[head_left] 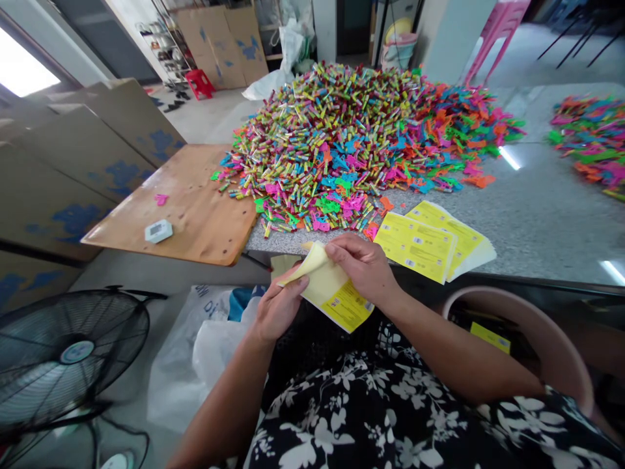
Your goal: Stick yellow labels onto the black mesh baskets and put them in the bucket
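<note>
Between my hands is a yellow sticker sheet (349,306) with small printed labels, its upper part folded over so the pale side shows. My left hand (282,301) pinches the left edge with the thumb on top. With thumb and fingers closed, my right hand (360,264) grips the sheet near its upper fold. To the right, a stack of yellow printed sheets (415,244) lies on the grey stone table (527,228). Behind my hands rises a large heap of small colourful plastic pieces and printed tubes (336,137).
A wooden board (200,215) at the left bears a small white device (159,231) and a pink piece (161,199). A black fan (73,355) stands lower left. A round bin (527,299) sits under the table's right edge; cardboard boxes (88,143) line the left.
</note>
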Demonstrator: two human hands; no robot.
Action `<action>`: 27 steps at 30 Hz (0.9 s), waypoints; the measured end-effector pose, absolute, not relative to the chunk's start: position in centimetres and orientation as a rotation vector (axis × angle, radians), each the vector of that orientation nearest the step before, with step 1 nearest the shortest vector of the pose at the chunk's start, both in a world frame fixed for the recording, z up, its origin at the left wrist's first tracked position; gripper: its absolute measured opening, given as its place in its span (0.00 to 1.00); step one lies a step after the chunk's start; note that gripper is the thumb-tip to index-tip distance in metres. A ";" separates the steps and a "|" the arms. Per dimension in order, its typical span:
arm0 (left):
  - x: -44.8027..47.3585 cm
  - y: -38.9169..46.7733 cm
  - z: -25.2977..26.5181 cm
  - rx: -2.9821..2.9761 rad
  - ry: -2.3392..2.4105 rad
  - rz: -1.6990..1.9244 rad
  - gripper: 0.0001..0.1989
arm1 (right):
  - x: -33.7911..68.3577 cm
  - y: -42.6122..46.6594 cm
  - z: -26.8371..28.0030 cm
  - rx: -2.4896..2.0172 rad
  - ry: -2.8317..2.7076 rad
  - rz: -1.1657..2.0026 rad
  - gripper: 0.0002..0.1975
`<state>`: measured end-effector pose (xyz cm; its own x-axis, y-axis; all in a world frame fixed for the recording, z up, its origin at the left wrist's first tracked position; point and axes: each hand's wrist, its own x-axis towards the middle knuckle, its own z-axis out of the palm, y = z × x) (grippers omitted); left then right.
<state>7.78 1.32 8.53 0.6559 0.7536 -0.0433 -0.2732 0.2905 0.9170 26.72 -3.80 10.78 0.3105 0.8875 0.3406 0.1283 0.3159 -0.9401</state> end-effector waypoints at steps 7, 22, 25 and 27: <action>8.3 1.3 9.2 0.935 0.622 0.908 0.20 | 26.8 -3.1 10.9 -1.173 -0.720 0.872 0.15; -5.0 13.4 6.6 1.518 1.655 1.492 0.15 | 32.8 -7.8 10.2 -1.429 -0.850 0.385 0.13; -9.3 14.8 7.1 1.618 1.673 1.247 0.09 | 32.4 -10.8 9.6 -1.542 -1.326 0.170 0.07; -10.2 14.7 8.2 1.651 1.527 0.944 0.16 | 32.0 -11.9 9.2 -1.473 -1.604 0.124 0.09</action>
